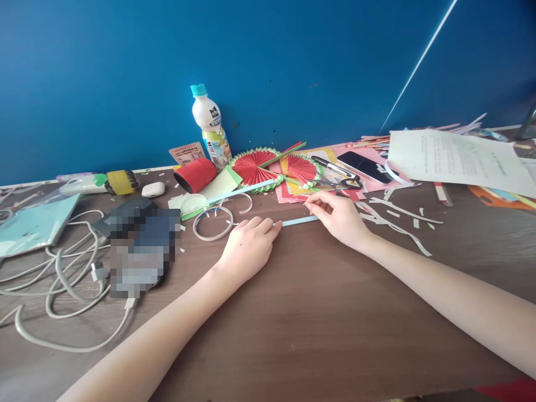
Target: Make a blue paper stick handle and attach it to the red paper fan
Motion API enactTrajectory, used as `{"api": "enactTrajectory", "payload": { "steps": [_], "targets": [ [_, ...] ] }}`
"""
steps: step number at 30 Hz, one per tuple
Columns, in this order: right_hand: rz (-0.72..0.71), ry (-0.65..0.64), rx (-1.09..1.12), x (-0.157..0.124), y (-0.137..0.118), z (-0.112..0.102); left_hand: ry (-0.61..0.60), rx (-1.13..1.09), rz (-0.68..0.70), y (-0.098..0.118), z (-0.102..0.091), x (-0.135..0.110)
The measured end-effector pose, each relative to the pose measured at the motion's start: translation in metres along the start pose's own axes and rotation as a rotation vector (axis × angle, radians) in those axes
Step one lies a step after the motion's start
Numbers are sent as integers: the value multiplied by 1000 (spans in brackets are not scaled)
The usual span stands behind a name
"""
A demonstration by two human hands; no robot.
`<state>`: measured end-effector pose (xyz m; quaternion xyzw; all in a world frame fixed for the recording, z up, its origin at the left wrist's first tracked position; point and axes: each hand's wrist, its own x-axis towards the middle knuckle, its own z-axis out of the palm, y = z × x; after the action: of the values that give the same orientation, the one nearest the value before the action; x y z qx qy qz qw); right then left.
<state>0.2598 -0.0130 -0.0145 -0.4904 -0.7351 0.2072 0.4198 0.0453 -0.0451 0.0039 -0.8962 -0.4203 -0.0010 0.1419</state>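
Observation:
A narrow light-blue paper strip (298, 221) lies flat on the brown table (318, 312), stretched between my two hands. My left hand (247, 245) presses its left end down with the fingertips. My right hand (338, 216) pinches the right end between thumb and fingers. Just beyond the strip lie a loop of white paper (213, 223) and a longer blue strip (243, 192). Two red pleated paper fans (254, 166) with green edges rest near the wall.
A drink bottle (210, 133) stands against the blue wall beside a red cup (196, 174) on its side. Scissors (340, 177), a phone (363, 166), coloured sheets and a printed page (456, 159) fill the right. White cables (67, 279) and an earbud case (153, 189) lie left.

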Motion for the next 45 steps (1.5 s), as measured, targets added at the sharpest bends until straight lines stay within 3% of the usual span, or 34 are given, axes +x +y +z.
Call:
{"api": "enactTrajectory", "payload": {
  "steps": [4,8,13,20,23,26,31,33,38,42,45],
  "targets": [
    [-80,-106,-158,-1,1,4,-35,-8,-48,5,-3,-3],
    [-44,-177,-246,3,4,4,-52,-72,-114,13,-6,-5],
    [23,-224,-239,4,1,3,8,-93,-192,26,-4,-5],
    [15,-71,-509,-3,0,7,80,-66,-229,20,-1,-4],
    [28,-68,-586,-2,1,8,101,-74,-221,15,2,-3],
    [9,-70,-436,-1,1,6,105,-140,-222,14,5,-2],
    [128,-48,206,3,2,1,101,-229,-232,14,5,-1],
    [177,-48,344,5,2,0,95,-239,-237,14,4,-1],
    [213,18,314,9,7,1,109,-230,-225,13,5,-2],
    [205,-36,307,8,6,0,150,-267,-244,11,8,-5],
    [208,-98,444,7,2,-3,189,-243,-258,12,7,-5]
  ]
}}
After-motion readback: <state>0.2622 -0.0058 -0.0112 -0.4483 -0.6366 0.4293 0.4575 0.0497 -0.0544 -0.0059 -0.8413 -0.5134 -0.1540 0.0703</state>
